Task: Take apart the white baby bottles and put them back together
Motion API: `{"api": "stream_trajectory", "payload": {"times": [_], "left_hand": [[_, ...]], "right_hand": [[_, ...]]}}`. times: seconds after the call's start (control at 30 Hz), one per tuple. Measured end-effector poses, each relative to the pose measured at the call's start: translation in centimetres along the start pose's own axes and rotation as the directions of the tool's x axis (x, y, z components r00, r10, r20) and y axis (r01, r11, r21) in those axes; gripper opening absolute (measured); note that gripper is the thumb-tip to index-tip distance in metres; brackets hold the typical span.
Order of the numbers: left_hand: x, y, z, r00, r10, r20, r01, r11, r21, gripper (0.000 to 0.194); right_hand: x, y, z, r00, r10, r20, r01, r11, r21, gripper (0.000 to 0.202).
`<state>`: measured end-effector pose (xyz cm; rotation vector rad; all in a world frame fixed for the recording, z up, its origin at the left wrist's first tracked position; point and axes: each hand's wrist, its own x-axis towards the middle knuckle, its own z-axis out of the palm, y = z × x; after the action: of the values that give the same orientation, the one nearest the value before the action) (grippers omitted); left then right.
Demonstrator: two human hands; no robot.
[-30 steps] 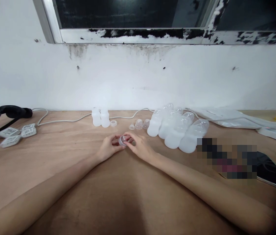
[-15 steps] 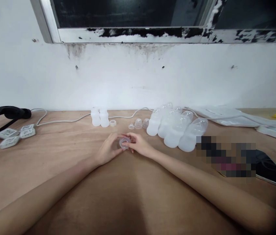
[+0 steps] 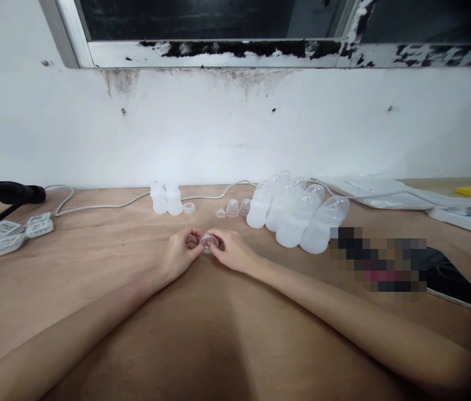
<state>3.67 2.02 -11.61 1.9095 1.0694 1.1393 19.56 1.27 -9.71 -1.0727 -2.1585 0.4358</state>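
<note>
Between both hands is a small translucent baby bottle collar ring (image 3: pixel 209 243). My left hand (image 3: pixel 183 252) grips its left side with thumb and curled fingers. From the right, my right hand (image 3: pixel 231 249) closes on the same ring, thumb at its front. Whether a nipple sits inside it cannot be made out. Beyond my hands stand two clear bottle caps (image 3: pixel 232 208) and a clear nipple (image 3: pixel 220 213). Farther left, a white collar ring (image 3: pixel 189 208) lies beside two frosted open bottles (image 3: pixel 166 199).
Several capped baby bottles (image 3: pixel 296 223) stand in a group to the right. A phone (image 3: pixel 455 278) lies beyond them. At left are small white labelled packs (image 3: pixel 6 244) and a black strap (image 3: pixel 18 192). A white cable (image 3: pixel 97 207) runs along the wall.
The ring has tipped from facing up to a more side-on pose. My left fingers have curled in, and the right hand has shifted slightly left around it. The view has shifted a little.
</note>
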Motion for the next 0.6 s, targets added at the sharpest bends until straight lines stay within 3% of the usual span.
{"api": "stream_trajectory", "payload": {"times": [0.1,0.27,0.6], "left_hand": [[-0.2,0.2,0.4,1.000,0.012,0.013,-0.012,1.000,-0.004,0.015],[-0.5,0.8,0.6,1.000,0.019,0.012,-0.019,0.999,0.046,0.014],[-0.3,0.6,0.6,0.996,0.018,-0.089,-0.007,0.991,0.131,0.013]], "right_hand": [[-0.1,0.1,0.2,1.000,0.004,-0.009,-0.005,0.995,-0.095,0.014],[-0.1,0.1,0.5,0.999,-0.024,-0.031,0.021,0.994,-0.108,0.012],[-0.1,-0.1,0.4,0.999,0.038,0.009,-0.038,0.999,0.010,0.014]]}}
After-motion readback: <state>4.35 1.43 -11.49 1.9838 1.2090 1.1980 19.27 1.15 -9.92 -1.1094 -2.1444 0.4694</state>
